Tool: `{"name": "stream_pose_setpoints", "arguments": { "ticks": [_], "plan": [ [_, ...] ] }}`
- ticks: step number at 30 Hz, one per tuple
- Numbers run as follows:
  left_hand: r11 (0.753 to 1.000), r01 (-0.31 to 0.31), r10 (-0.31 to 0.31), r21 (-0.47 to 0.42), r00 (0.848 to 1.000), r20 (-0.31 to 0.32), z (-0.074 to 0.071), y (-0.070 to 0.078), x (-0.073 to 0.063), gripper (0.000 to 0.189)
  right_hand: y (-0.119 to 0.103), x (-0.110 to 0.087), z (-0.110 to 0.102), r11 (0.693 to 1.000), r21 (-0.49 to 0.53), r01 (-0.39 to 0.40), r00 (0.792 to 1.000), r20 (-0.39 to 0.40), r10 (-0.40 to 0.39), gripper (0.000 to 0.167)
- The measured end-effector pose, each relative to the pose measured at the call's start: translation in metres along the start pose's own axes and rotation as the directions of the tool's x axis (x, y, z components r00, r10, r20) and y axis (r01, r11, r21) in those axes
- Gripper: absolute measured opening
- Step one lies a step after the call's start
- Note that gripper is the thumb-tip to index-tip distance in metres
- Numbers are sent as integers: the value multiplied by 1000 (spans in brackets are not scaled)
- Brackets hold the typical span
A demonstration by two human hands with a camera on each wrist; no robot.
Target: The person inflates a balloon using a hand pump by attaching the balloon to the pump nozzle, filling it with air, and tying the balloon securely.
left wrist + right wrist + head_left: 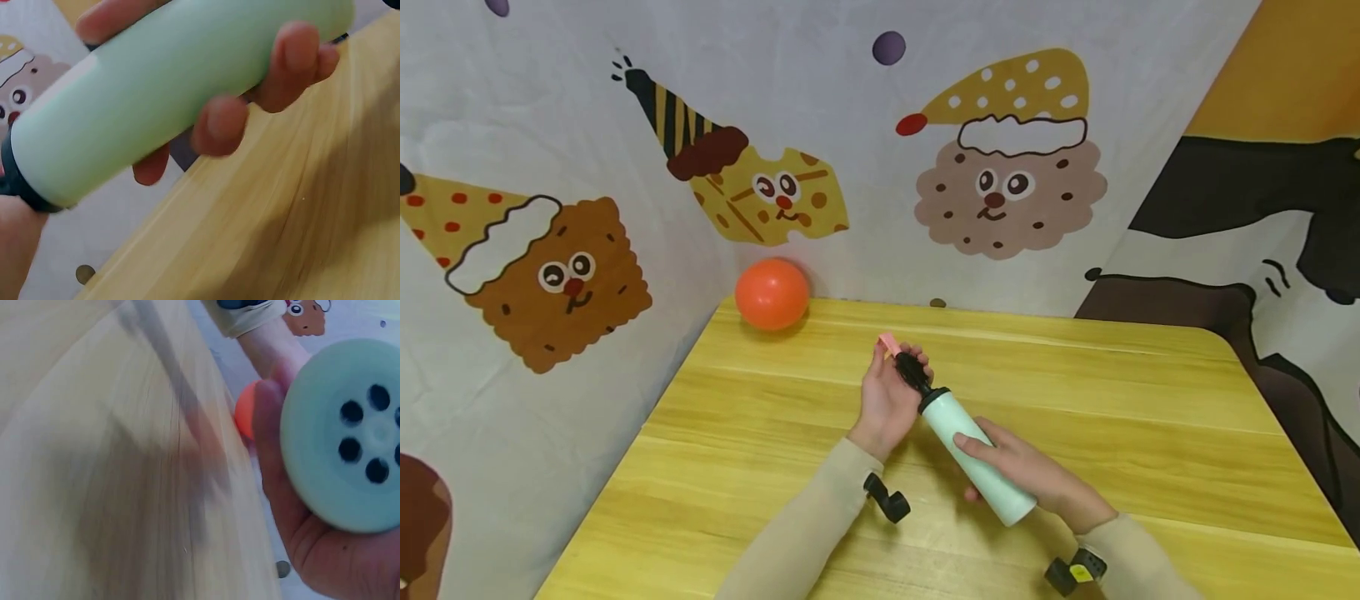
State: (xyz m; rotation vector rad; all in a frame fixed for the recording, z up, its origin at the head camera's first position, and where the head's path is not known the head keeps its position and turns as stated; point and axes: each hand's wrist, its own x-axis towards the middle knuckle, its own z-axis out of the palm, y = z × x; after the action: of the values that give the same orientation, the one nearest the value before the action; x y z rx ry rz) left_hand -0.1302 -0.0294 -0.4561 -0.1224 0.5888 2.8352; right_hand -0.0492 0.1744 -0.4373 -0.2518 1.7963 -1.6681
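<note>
My right hand (1026, 467) wraps round the mint-green barrel of a balloon hand pump (973, 450), thumb on top. Several dark holes show in the round end of the pump (325, 437) in the right wrist view. The pump lies tilted above the table, its black nozzle end (913, 371) pointing up and left across my left palm. A limp pink balloon (889, 343) sits at the nozzle's tip. With palm turned up, my left hand (887, 404) pinches the balloon by its thumb, while its other fingers curl behind the nozzle.
An orange inflated balloon (772, 294) rests at the table's far left corner, against a printed cloth backdrop (865, 275). The yellow wood-grain table (737, 467) spreads under both hands. Each wrist wears a small black camera.
</note>
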Motion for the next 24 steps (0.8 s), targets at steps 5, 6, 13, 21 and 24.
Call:
{"name": "stream_pose_setpoints", "arguments": {
  "ticks": [5,6,13,21,24],
  "plan": [
    [1000,4,-5,-10,1000,-19,-1,1,1,26,0,4,1,992,122,-28,999,44,23,62],
    [1000,-11,11,7,999,-42,0,1,1,27,0,4,1,993,117,-21,999,47,16,62],
    [978,-116,142,173,979,-148,4,0,2,31,3,6,5,996,87,-18,998,68,13,60],
    [1000,-16,17,16,998,-53,-2,9,3,36,5,3,4,993,106,-60,998,29,57,78],
    [1000,-10,11,11,998,-58,-3,10,3,29,3,3,4,992,110,-60,998,29,57,77]
  ]
}}
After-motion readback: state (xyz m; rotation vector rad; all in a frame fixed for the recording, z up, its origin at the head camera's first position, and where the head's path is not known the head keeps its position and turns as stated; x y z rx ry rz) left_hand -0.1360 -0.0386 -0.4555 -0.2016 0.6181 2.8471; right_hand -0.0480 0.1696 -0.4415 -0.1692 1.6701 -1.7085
